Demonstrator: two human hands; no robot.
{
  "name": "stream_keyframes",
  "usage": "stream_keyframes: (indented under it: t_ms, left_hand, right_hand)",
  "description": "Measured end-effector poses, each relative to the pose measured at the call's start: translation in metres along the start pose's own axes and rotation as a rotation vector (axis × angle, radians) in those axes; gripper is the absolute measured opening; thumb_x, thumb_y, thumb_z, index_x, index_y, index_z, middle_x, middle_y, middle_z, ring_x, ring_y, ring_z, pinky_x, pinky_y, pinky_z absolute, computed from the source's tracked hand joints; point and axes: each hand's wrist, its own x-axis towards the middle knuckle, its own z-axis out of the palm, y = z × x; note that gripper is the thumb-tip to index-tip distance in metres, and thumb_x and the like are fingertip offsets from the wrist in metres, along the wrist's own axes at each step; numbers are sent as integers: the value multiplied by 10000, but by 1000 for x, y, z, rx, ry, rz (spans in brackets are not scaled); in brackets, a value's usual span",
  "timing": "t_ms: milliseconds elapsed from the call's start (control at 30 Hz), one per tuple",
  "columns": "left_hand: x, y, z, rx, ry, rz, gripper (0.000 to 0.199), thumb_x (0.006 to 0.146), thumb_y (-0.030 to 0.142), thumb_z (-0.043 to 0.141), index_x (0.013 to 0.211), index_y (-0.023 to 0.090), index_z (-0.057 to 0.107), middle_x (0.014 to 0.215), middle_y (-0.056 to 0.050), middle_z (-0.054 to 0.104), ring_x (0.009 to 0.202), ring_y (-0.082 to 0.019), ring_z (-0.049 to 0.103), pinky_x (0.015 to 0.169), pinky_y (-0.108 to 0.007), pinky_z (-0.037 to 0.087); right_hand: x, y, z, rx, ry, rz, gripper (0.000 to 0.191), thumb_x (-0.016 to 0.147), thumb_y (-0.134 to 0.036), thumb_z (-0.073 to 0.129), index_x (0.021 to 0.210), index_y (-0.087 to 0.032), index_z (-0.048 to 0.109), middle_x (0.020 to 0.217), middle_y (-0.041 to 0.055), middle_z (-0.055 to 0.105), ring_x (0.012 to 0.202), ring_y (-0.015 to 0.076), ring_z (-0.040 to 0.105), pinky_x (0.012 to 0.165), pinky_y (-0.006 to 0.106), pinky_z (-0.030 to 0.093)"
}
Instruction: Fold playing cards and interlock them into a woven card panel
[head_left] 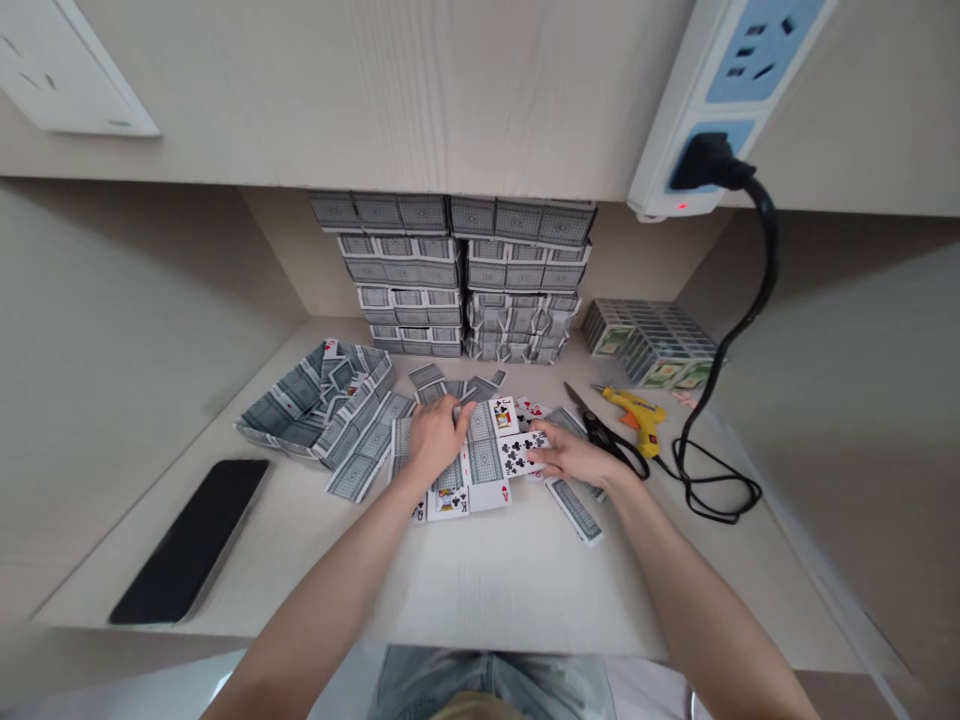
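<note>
My right hand (574, 455) pinches the edge of a club playing card (517, 456), face up, at the right side of a panel of joined playing cards (484, 455). Grey patterned backs show on the panel's middle. A jack card (503, 415) forms its upper right part, and a king card (448, 502) lies at its lower edge. On the panel's upper left my left hand (437, 432) is closed, thumb on the cards; its other fingertips are partly hidden. Loose cards lie beneath and behind, and a folded card strip (574, 512) rests near my right wrist.
An open box made of cards (277, 412) stands left, near a black phone (191, 540). Stacked card boxes (405, 270) rise at the back. Black scissors (611, 438), a yellow glue gun (637, 415) and its cable (720, 515) lie right. A power strip (686, 180) hangs above.
</note>
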Motion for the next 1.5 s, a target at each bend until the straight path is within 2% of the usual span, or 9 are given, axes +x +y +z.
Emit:
stream_keyframes:
  t_ms: [100,233,667,800,933,1000,1100,1200,1500]
  left_hand:
    - [0,1,0,3,6,1,379,878,469,290,831,188,539,751,-78,650,749,-218,600,747,-342,357]
    - [-1,0,1,-3,9,-6,383,875,474,292,834,186,541,756,-82,652,756,-224,601,760,-352,353]
    - [-1,2,0,-23,6,5,387,881,463,294,818,175,545,764,-82,656,753,-223,603,743,-344,359]
    - [0,1,1,-12,7,2,384,879,464,302,820,174,547,758,-78,659,753,-218,606,746,-337,358]
    - [1,0,0,-19,2,-3,380,879,464,304,821,178,547,753,-71,663,742,-208,610,742,-325,360]
    - [1,-1,0,-27,4,-9,378,880,463,303,820,180,546,748,-66,663,733,-205,610,737,-321,362]
    - [1,-3,0,-28,9,-17,382,879,464,304,818,176,548,749,-70,663,730,-208,608,728,-321,363]
    - [1,-4,1,-29,10,-17,388,877,467,306,823,173,554,750,-75,662,736,-213,607,728,-324,362]
    - [1,-4,4,-41,16,-37,389,876,470,310,807,174,554,743,-71,659,729,-209,604,727,-323,363]
  right_hand:
    - [2,0,3,15,-75,38,334,639,-384,671,811,-211,443,529,-96,424,374,24,300,354,140,211]
    - [4,-1,6,22,-88,37,347,633,-391,673,823,-214,442,510,-98,407,363,24,268,349,151,166]
    - [10,8,19,58,-58,18,315,654,-321,679,849,-206,459,691,-55,490,467,34,370,384,151,271]
    - [9,8,20,38,-56,37,310,680,-319,662,855,-203,435,638,-72,492,430,27,380,379,147,301]
    - [6,7,15,-42,-83,79,410,747,-407,587,1040,-215,375,508,-78,523,356,72,442,323,160,324]
    - [5,8,12,-19,-97,96,447,759,-443,564,1076,-209,351,517,-49,574,367,100,498,328,182,378]
    - [4,11,11,30,-73,95,346,759,-471,545,912,-191,413,543,-19,602,382,98,523,343,188,415]
    - [5,13,16,2,-17,52,323,753,-478,537,722,-181,415,459,-50,535,321,61,449,301,156,345]
    - [8,15,25,-57,69,-7,285,755,-440,518,661,-195,406,373,-95,419,267,41,286,281,167,192]
